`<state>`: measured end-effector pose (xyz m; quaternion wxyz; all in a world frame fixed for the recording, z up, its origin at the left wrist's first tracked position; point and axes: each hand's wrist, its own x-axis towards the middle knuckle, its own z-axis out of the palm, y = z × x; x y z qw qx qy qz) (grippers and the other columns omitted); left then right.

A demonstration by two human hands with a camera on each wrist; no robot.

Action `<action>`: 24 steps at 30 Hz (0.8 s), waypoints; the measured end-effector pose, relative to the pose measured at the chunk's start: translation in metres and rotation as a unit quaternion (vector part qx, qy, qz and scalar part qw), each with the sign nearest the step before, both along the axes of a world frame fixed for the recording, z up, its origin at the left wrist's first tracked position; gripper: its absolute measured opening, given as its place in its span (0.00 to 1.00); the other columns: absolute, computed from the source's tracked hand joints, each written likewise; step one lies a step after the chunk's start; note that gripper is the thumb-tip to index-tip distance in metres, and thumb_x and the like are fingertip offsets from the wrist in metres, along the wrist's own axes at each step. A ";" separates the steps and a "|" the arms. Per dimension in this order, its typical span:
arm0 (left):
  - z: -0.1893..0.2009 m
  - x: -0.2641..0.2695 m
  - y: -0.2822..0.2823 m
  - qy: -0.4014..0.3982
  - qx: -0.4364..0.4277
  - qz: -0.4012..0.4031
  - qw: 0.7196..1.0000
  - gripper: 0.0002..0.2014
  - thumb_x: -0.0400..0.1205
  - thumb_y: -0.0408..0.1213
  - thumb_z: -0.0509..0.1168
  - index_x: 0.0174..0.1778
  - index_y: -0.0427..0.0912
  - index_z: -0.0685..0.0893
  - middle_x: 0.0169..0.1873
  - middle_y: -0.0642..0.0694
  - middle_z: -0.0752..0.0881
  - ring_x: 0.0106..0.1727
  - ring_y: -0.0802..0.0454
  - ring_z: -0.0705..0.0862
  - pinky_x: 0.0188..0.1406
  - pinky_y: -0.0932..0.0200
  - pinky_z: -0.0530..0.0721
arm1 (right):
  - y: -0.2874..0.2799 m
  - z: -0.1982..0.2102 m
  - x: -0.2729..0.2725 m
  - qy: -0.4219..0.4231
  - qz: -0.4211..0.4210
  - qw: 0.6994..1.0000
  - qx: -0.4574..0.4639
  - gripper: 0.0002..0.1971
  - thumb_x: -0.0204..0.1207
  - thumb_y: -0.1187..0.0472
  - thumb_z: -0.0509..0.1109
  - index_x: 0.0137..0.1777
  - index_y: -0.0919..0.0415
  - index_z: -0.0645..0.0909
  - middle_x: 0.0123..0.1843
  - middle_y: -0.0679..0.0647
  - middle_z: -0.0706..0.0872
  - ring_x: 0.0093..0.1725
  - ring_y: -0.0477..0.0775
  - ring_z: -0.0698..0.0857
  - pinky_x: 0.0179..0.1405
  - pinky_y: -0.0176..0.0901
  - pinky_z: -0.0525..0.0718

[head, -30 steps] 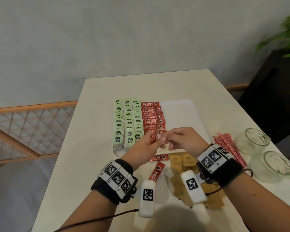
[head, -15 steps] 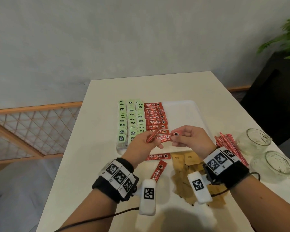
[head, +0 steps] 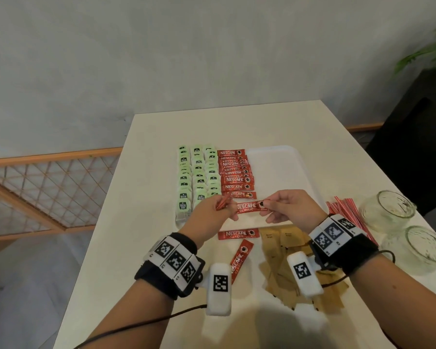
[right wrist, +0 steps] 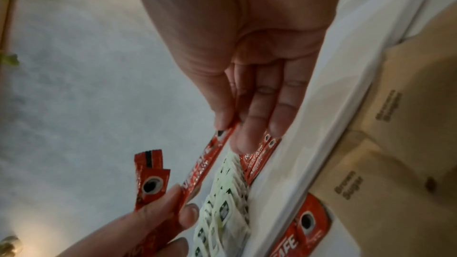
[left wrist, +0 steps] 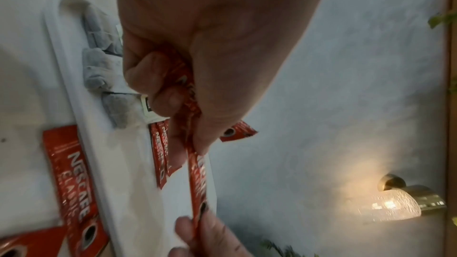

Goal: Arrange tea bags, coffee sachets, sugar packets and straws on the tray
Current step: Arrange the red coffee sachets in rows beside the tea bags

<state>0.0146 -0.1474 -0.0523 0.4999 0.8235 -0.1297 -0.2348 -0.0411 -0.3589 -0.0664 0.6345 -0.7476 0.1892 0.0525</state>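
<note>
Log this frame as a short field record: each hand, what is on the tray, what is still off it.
left hand: grips spare coffee sachets
right hand: pinches end of one coffee sachet, over the tray
tray: green tea bags in rows, red sachet column beside them
off tray: two sachets, brown sugar packets, straws
also on table: two glass jars

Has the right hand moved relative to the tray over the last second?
Yes. The right hand has drawn rightward along the tray, pulling one coffee sachet from the left hand.
</note>
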 end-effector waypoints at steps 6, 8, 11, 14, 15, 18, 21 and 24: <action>0.010 0.024 0.014 -0.013 -0.014 0.095 0.995 0.15 0.85 0.45 0.64 0.52 0.35 0.85 0.52 0.39 0.88 0.48 0.50 0.81 0.39 0.61 0.75 | -0.007 -0.024 0.026 0.106 -0.068 0.985 -0.120 0.04 0.74 0.60 0.78 0.43 0.60 0.88 0.38 0.59 0.90 0.32 0.51 0.85 0.35 0.42 0.87; 0.012 0.029 0.018 -0.014 -0.021 0.119 0.993 0.15 0.85 0.45 0.64 0.53 0.35 0.84 0.53 0.35 0.88 0.43 0.49 0.79 0.39 0.57 0.75 | -0.002 -0.026 0.033 0.129 -0.073 0.979 -0.140 0.05 0.74 0.59 0.78 0.44 0.60 0.88 0.36 0.58 0.89 0.30 0.51 0.84 0.33 0.41 0.86; 0.011 0.033 0.021 0.003 -0.024 0.131 0.991 0.13 0.85 0.45 0.64 0.52 0.38 0.86 0.50 0.40 0.89 0.37 0.53 0.77 0.38 0.57 0.74 | 0.006 -0.028 0.045 0.135 -0.091 0.974 -0.157 0.07 0.73 0.59 0.78 0.46 0.59 0.83 0.39 0.59 0.89 0.32 0.53 0.84 0.38 0.45 0.89; 0.008 0.033 0.023 0.021 -0.022 0.126 0.992 0.12 0.85 0.45 0.65 0.51 0.40 0.86 0.47 0.48 0.89 0.36 0.57 0.76 0.37 0.58 0.72 | 0.009 -0.028 0.054 0.137 -0.094 0.969 -0.180 0.12 0.73 0.57 0.79 0.47 0.57 0.78 0.40 0.58 0.88 0.33 0.53 0.86 0.42 0.47 0.90; 0.007 0.033 0.023 0.025 -0.019 0.123 0.992 0.12 0.85 0.45 0.64 0.51 0.40 0.86 0.46 0.49 0.88 0.36 0.56 0.76 0.36 0.58 0.72 | 0.010 -0.028 0.056 0.136 -0.092 0.968 -0.187 0.12 0.73 0.57 0.79 0.46 0.56 0.77 0.40 0.58 0.88 0.33 0.53 0.86 0.44 0.49 0.90; 0.003 0.035 0.022 0.030 -0.014 0.117 0.993 0.12 0.85 0.45 0.64 0.51 0.39 0.86 0.47 0.45 0.89 0.35 0.55 0.75 0.34 0.59 0.72 | 0.010 -0.029 0.061 0.132 -0.087 0.969 -0.190 0.13 0.73 0.56 0.79 0.46 0.56 0.76 0.38 0.57 0.88 0.32 0.54 0.86 0.48 0.53 0.90; 0.003 0.037 0.020 0.033 -0.016 0.115 0.993 0.12 0.85 0.44 0.64 0.52 0.39 0.86 0.52 0.40 0.89 0.39 0.54 0.77 0.36 0.59 0.73 | 0.010 -0.031 0.064 0.129 -0.088 0.970 -0.188 0.13 0.73 0.57 0.79 0.47 0.56 0.76 0.37 0.57 0.87 0.31 0.54 0.85 0.47 0.53 0.90; 0.004 0.038 0.018 0.058 -0.016 0.115 0.991 0.11 0.85 0.44 0.63 0.52 0.41 0.84 0.53 0.40 0.88 0.41 0.53 0.76 0.40 0.58 0.75 | 0.009 -0.030 0.067 0.122 -0.090 0.971 -0.185 0.13 0.72 0.57 0.79 0.46 0.56 0.76 0.38 0.57 0.86 0.31 0.54 0.85 0.45 0.54 0.91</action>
